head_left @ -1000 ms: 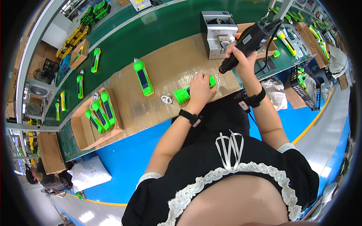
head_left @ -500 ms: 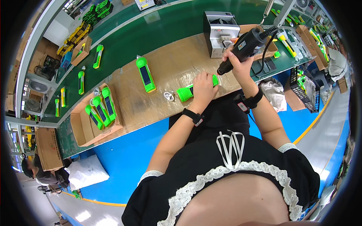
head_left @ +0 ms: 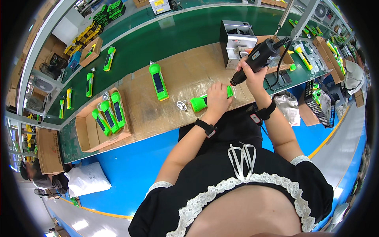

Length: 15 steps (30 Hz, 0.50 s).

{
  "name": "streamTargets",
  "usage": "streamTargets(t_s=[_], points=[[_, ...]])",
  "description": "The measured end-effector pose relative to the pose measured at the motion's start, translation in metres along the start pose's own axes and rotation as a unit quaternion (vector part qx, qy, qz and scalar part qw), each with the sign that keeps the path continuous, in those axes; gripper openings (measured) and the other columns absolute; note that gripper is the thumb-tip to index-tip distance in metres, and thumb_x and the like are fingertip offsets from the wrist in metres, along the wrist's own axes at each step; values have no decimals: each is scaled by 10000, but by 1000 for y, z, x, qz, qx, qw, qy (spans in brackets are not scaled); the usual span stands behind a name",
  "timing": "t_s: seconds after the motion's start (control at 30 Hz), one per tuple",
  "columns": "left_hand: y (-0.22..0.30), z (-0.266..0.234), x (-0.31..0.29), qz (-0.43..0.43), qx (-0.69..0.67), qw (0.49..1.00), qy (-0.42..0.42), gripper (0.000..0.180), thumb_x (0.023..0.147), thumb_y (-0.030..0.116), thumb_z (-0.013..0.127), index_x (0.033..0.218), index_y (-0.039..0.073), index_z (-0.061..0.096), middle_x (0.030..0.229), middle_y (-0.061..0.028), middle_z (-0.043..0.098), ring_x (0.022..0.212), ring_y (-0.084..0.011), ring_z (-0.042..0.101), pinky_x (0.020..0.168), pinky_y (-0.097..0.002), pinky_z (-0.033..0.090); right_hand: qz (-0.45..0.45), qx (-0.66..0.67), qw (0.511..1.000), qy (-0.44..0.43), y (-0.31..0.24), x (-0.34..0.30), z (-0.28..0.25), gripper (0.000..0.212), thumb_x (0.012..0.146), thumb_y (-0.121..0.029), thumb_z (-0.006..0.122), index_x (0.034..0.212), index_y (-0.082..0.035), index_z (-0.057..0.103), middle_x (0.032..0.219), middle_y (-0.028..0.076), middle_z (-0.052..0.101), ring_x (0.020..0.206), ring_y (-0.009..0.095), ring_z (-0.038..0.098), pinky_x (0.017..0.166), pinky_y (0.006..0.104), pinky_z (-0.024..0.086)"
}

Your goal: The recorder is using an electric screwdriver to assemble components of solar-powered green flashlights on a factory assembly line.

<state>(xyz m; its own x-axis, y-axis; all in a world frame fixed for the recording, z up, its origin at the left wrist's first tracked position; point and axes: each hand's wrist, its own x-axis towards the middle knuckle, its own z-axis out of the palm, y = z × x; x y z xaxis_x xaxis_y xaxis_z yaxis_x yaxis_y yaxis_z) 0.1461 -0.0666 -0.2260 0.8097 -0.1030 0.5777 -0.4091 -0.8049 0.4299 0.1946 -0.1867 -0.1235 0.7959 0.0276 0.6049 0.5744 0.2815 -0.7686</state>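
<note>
In the head view, the left hand (head_left: 218, 98) grips a green plastic torch (head_left: 198, 104) near the front edge of the green table (head_left: 69, 142); the right hand (head_left: 254, 75) holds a fat black power tool (head_left: 258, 55), tip close by. Behind the torch, flat brown cardboard (head_left: 197, 67) gives room to move.

This is a factory assembly workshop; a long green bench (head_left: 189, 27) stands among metal posts (head_left: 51, 23), matching green torches (head_left: 159, 83) are set out along it, and more lie together in an open carton (head_left: 86, 130); a black power driver (head_left: 256, 58) hangs from a metal hanger (head_left: 285, 17); green and yellow pieces are stacked (head_left: 84, 36) beyond; a black plastic crate (head_left: 318, 110) and another person (head_left: 43, 179) are by the blue-painted floor (head_left: 134, 170).
</note>
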Motion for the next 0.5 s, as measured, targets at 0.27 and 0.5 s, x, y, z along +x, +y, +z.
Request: streamTargets(t_s=[0.27,0.5], points=[[2,-3,0,-8,-1,1000,-7,380,605,197,756,922,61,598,866,-82,527,845,-266,536,719,-378,427,22,7,1000,12,-5,2,1,371,803,-5,554,1151,45,434,712,80,559,632,155,567,617,298,490],[1,0,1,-7,4,1000,-10,379,608,204,756,914,52,594,867,-91,528,854,-275,535,725,-383,427,35,-18,999,12,4,-3,1,373,808,-5,555,1155,41,427,706,74,554,629,147,565,620,294,489]])
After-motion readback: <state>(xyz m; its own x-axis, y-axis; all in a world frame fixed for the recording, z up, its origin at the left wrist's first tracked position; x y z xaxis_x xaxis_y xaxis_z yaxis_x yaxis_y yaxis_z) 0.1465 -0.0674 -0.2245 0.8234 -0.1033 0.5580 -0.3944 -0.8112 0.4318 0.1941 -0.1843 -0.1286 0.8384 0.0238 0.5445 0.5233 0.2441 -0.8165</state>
